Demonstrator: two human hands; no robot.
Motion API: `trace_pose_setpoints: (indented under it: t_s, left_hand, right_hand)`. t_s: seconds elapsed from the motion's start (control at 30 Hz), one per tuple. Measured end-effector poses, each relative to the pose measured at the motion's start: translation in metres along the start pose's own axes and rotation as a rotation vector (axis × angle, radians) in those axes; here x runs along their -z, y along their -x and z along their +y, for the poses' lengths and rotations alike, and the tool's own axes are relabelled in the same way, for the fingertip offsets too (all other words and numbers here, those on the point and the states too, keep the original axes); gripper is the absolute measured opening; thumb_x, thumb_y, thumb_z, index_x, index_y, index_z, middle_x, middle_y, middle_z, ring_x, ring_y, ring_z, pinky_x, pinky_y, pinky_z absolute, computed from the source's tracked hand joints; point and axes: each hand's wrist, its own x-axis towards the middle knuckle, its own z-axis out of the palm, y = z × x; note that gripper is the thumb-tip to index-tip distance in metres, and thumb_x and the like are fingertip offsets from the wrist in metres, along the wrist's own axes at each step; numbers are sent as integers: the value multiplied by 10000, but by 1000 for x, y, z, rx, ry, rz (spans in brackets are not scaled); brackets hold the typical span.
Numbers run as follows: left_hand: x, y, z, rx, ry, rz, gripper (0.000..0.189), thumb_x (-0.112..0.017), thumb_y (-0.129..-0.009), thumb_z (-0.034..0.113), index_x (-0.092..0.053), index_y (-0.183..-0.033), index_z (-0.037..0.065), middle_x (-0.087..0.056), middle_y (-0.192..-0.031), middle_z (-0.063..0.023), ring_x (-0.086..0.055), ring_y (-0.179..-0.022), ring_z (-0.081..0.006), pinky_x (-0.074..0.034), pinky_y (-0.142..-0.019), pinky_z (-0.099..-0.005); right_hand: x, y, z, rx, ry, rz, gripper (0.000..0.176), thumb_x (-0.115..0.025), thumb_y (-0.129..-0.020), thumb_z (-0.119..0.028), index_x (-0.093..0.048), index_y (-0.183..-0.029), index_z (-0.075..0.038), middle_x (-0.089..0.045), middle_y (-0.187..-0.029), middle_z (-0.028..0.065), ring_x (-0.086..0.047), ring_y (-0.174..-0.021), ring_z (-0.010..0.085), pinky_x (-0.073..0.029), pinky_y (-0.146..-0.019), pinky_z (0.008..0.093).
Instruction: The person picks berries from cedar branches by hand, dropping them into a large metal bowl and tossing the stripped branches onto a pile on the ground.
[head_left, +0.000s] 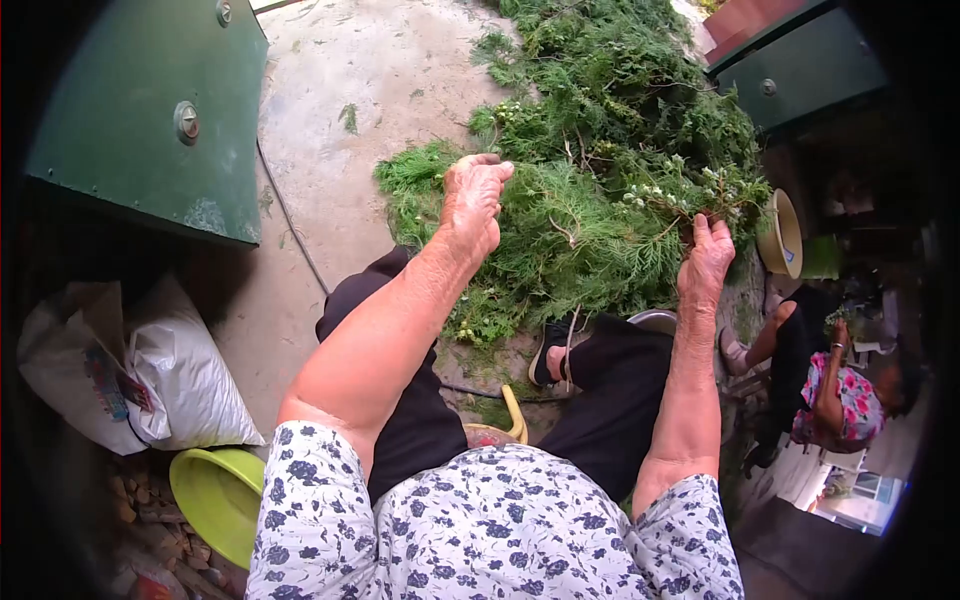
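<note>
A large heap of green conifer branches lies on the floor in front of me. My right hand is closed, thumb and fingers pinching a leafy conifer branch with pale, small cones at its tips. Over the heap's left side, my left hand is raised with its fingers curled together. Green sprigs lie just beyond its fingertips, but whatever it may hold is hidden.
Green cabinets stand at the left, above a white sack and a yellow-green basin. A cream basin is right of the heap. Another person sits farther right, holding a sprig. A dark cable crosses the concrete floor.
</note>
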Motion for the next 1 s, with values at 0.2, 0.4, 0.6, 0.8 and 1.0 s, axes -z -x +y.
trace_pose_setpoints:
  t_s: [0.2, 0.4, 0.6, 0.8, 1.0]
  left_hand:
    - [-29, 1, -36, 295, 105, -73, 563, -616, -831, 325, -406, -1266, 37, -426, -1288, -208, -502, -1079, -320, -341, -955, -554]
    - [-41, -7, -25, 130, 370, -83, 192, -650, -816, 277, -564, -897, 126, -570, -750, 2, -567, -734, -145, -476, -631, -348]
    - [-37, 5, -19, -175, 243, -23, 234, -619, -754, 69, -565, -970, 142, -554, -834, 27, -527, -783, -113, -441, -632, -295]
    - [-43, 11, -19, -230, 299, -64, 117, -625, -697, 26, -579, -791, 81, -575, -761, 15, -538, -716, -113, -430, -647, -273]
    - [-45, 18, 11, -160, 369, -341, 34, -630, -754, 96, -598, -763, 102, -566, -733, 22, -516, -708, -112, -391, -642, -265]
  right_hand:
    - [1, 17, -61, 14, -251, -114, 130, -552, -875, -53, -565, -1003, -35, -580, -852, 5, -525, -702, 103, -439, -657, 241]
    - [24, -10, -10, -61, -329, -95, 154, -528, -896, -79, -557, -1045, -50, -585, -906, 15, -568, -774, 125, -504, -695, 290]
    - [20, -25, 16, -216, -648, 138, 156, -496, -913, -129, -549, -1040, -56, -607, -949, 75, -606, -796, 193, -524, -692, 329]
    - [17, -21, 6, -128, -806, 116, 152, -457, -862, -19, -533, -993, -38, -621, -851, 120, -612, -758, 228, -527, -721, 367]
    - [24, -22, 15, 422, 130, 87, 109, -491, -854, -79, -546, -938, -35, -610, -809, 85, -606, -705, 206, -512, -680, 340]
